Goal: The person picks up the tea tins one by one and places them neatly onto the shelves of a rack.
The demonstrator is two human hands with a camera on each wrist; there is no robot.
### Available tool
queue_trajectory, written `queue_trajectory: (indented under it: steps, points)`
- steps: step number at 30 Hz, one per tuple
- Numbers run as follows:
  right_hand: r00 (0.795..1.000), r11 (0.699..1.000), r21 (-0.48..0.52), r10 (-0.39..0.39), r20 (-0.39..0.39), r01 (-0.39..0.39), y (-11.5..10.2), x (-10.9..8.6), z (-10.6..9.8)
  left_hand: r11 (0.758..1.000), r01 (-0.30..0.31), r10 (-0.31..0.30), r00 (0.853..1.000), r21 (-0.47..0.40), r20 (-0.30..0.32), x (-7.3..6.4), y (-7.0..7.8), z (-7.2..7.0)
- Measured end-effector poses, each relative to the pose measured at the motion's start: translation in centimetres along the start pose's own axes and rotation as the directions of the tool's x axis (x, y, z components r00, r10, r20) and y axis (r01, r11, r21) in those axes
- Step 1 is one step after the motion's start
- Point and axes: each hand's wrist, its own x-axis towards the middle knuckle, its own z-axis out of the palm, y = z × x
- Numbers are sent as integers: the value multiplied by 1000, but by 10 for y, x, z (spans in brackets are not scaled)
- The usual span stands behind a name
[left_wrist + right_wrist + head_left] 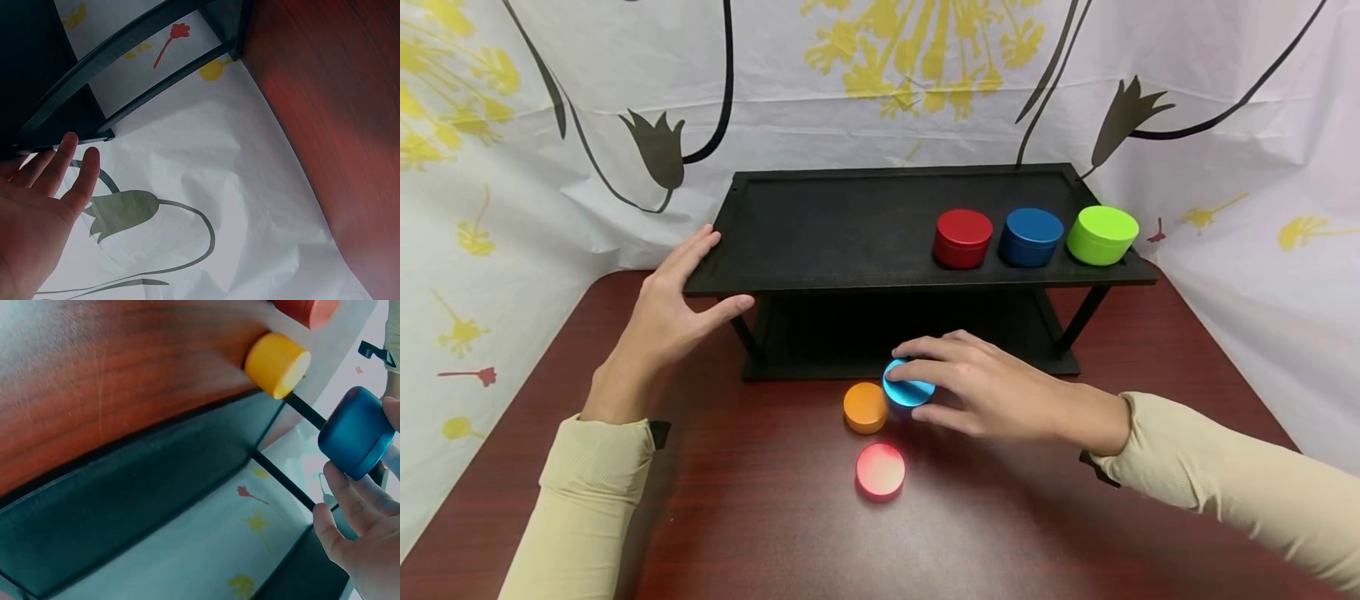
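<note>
My right hand (973,383) holds a light blue round tin (912,395) between its thumb and fingers, just in front of the black two-tier rack (835,233). In the right wrist view the tin (355,434) appears raised, fingertips around its lidded end. Beside it on the table stands a small orange tin (865,408), and a pinkish-red tin (881,472) sits nearer to me. My left hand (670,312) rests at the left edge of the rack's top shelf, fingers extended along the side and thumb by the front corner.
On the right part of the top shelf stand a red tin (963,238), a dark blue tin (1031,237) and a lime green tin (1102,235) in a row. The rack's lower shelf (895,333) lies close to the table (737,500). A patterned white cloth (850,108) hangs behind.
</note>
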Motion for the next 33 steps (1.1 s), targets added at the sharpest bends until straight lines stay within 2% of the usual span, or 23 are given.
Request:
queue_trajectory:
  steps: [18,33]
  points:
    - [996,998,-12,-58,-63,58,-8,14,-22,1000,0,0,1000,-2,5,0,-1,-1]
    - [995,998,-26,-52,-85,50,-13,29,-45,1000,-2,2,1000,-7,2,-1,-1,-1]
